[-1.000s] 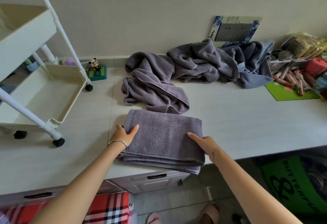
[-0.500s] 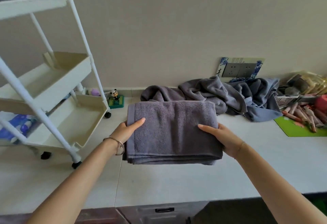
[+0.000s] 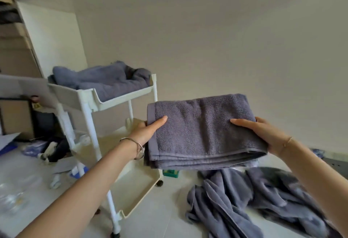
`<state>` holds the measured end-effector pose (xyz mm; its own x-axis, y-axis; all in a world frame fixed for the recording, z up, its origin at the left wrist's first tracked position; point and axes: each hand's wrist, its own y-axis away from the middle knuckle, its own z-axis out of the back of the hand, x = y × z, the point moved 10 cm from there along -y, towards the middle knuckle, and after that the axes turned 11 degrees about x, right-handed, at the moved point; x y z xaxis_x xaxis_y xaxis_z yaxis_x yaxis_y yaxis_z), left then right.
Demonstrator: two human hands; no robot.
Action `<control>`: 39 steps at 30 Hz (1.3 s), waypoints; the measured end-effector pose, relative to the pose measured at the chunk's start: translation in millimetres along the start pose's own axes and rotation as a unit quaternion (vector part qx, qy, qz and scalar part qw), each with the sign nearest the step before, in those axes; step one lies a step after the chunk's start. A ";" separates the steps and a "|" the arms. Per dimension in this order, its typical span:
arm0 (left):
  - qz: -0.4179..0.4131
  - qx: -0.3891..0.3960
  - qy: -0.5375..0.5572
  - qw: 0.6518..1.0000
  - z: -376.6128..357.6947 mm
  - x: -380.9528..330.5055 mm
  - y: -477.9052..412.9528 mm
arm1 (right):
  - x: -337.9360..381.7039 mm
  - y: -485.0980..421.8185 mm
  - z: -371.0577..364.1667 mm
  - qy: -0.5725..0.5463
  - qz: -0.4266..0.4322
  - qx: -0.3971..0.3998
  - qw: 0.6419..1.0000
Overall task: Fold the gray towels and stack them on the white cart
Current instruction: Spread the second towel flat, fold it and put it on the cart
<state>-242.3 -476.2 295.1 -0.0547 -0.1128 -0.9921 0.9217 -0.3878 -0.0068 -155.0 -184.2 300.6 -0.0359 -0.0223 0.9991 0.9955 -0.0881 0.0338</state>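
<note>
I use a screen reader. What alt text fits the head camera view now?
A left hand and a right hand hold a folded gray towel in the air by its ends. To its left stands a white cart with gray towels on its top shelf; unfolded towels lie heaped on the counter below.

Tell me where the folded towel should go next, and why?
Probably carry the folded towel left, over the white cart's top tray, and lay it there. The left hand and right hand hold it in the air beside the cart, and gray towels already lie in that tray.
</note>
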 end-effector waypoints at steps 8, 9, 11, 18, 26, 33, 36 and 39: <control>-0.053 -0.129 -0.007 0.990 88.8 -113.4 -1.7 | 144.8 -100.6 -51.7 0.075 0.086 0.120 0.986; -0.058 -0.138 -0.008 0.989 98.9 -127.2 1.6 | 162.0 -109.7 -63.8 0.083 0.092 0.134 0.983; -0.071 -0.159 0.002 0.985 124.5 -150.4 6.7 | 191.9 -132.1 -92.5 0.092 0.096 0.176 0.975; -0.039 -0.226 0.048 0.972 188.2 -176.1 34.8 | 242.4 -201.6 -205.3 0.145 0.088 0.335 0.927; 0.023 -0.281 0.088 0.955 237.7 -134.0 37.4 | 211.5 -267.6 -283.5 0.236 0.009 0.400 0.886; 0.072 -0.409 -0.281 0.865 275.3 -153.2 61.4 | 228.1 -292.4 -288.1 0.327 0.206 0.262 0.884; -0.011 -0.370 -0.536 0.759 237.6 -203.6 52.8 | 261.7 -262.3 -298.8 0.335 0.362 0.237 0.837; 0.046 -0.204 -0.557 0.804 205.9 -192.7 14.3 | 249.4 -238.7 -322.3 0.409 0.360 0.293 0.786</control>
<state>-297.7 -648.4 512.0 -0.0801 -0.9611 -0.2642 0.9783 -0.0250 -0.2055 -429.7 -489.7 533.5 0.7494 -0.5103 0.4218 0.6443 0.7086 -0.2875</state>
